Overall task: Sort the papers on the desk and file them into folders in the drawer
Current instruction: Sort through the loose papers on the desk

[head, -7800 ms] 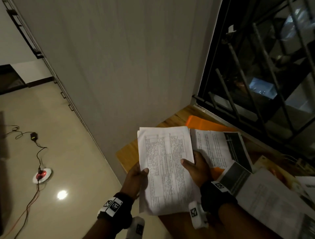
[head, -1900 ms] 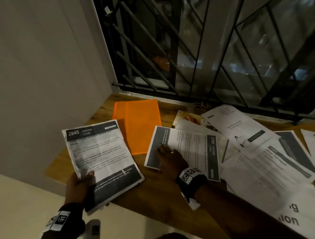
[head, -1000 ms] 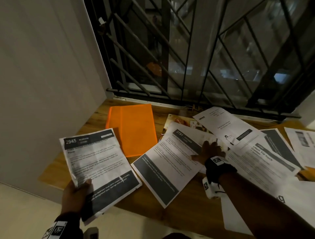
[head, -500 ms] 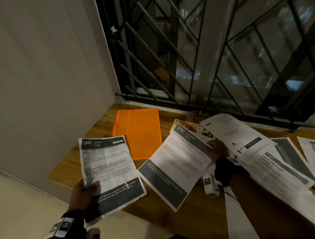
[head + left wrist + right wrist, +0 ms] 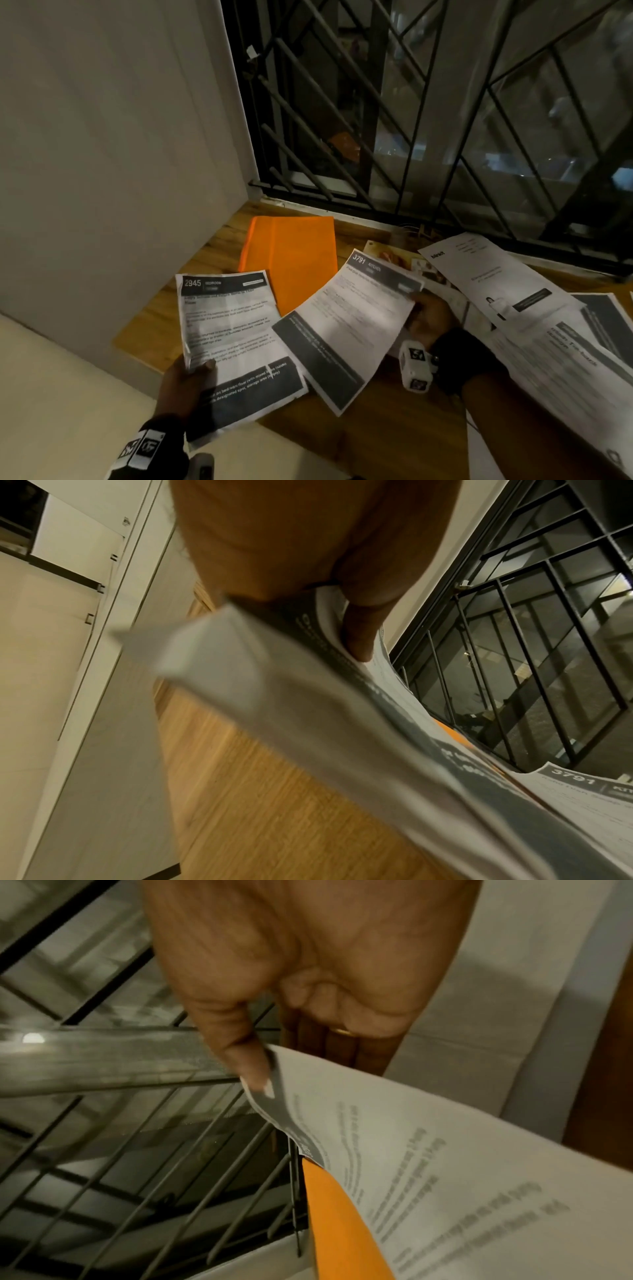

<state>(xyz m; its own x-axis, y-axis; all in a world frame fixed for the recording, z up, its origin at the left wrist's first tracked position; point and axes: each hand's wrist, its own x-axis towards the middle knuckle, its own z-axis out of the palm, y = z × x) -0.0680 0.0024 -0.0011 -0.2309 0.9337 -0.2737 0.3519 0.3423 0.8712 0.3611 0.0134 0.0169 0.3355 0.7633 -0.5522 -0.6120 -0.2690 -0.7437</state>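
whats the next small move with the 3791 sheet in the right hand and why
Probably carry the white 3791 kitchen sheet leftward and lay it on the white 2945 bedroom sheet. The right hand already pinches its top corner, with the sheet raised off the wooden desk, and the left hand holds the similarly laid-out 2945 sheet ready as a stack.

Body text on sheet 2945 (image 5: pixel 233 329) above the left hand (image 5: pixel 185 387) is too blurred to read. The right hand's (image 5: pixel 430 317) fingers hide behind sheet 3791 (image 5: pixel 349 325). Papers (image 5: pixel 565 359) beyond that hand run off the frame's right edge.
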